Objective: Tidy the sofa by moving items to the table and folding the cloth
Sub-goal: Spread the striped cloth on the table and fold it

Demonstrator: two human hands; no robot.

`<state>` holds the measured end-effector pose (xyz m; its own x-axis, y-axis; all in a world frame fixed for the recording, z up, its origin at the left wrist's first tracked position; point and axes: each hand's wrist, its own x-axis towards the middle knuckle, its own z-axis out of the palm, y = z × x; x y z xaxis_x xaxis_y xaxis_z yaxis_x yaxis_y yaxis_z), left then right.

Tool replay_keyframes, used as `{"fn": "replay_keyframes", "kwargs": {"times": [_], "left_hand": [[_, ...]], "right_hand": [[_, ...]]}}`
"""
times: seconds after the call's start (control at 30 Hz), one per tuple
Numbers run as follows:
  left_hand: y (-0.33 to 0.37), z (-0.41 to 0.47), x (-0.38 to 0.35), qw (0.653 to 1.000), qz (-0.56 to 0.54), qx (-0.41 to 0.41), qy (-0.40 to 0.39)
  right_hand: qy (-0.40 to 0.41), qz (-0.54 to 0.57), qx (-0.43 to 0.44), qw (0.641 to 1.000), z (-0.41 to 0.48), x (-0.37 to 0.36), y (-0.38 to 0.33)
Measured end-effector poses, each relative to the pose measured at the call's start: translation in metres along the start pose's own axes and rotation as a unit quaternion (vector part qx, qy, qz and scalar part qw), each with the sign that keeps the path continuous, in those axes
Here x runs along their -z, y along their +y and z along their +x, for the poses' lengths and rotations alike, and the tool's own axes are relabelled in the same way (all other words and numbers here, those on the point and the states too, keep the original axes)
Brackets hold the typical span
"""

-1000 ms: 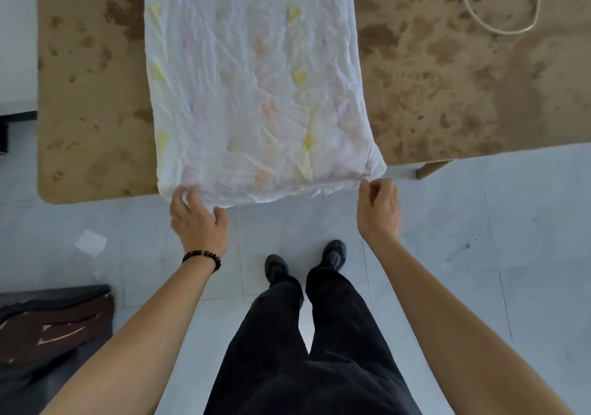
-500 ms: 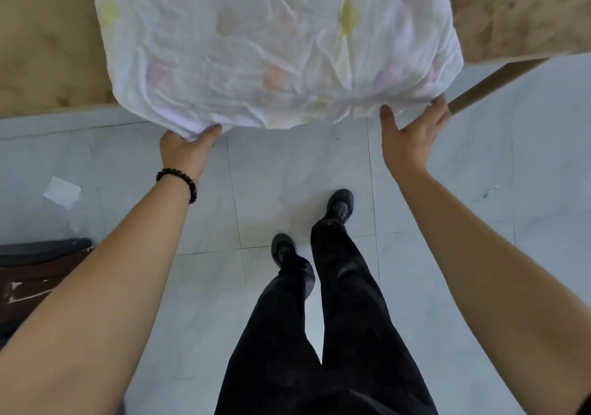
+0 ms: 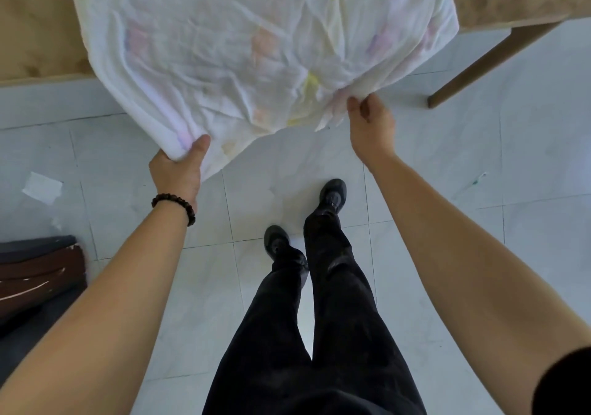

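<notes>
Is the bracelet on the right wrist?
No, the bead bracelet is on the left wrist, behind the left hand gripping the cloth.

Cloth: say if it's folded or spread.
Spread: the cloth drapes over the table edge, its near corners gripped by the left hand and right hand.

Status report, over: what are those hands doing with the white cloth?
Left hand grips one near corner of the crumpled white cloth with pastel patches; right hand pinches the other. Cloth's far part lies on the mottled brown table. Nothing seen blocking.
</notes>
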<state>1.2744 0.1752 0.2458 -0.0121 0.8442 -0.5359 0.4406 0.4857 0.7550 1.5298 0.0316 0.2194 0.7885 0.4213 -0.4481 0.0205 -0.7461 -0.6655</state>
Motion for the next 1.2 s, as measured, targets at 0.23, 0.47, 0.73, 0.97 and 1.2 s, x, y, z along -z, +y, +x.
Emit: {"fn": "replay_keyframes", "kwargs": {"times": [0.23,0.47,0.73,0.97,1.2], "left_hand": [[-0.006,-0.015,-0.007,1.0,-0.003,-0.002,0.021],[0.019,0.019,-0.016,0.994,0.086,-0.038,-0.046],[0.049,0.04,-0.019,0.998,0.002,-0.046,-0.052],[-0.007,-0.012,0.003,0.993,-0.061,0.079,-0.071],[0.004,-0.094,0.064,0.972,-0.097,0.142,-0.161]], "right_hand": [[0.152,-0.058,-0.071,0.984,-0.031,0.029,0.035],[0.012,-0.002,-0.053,0.998,0.027,0.032,0.008],[-0.116,0.085,-0.014,0.99,0.04,0.026,-0.005],[-0.122,0.214,-0.147,0.958,-0.037,0.039,0.027],[-0.096,0.311,-0.205,0.923,-0.12,0.091,-0.006]]}}
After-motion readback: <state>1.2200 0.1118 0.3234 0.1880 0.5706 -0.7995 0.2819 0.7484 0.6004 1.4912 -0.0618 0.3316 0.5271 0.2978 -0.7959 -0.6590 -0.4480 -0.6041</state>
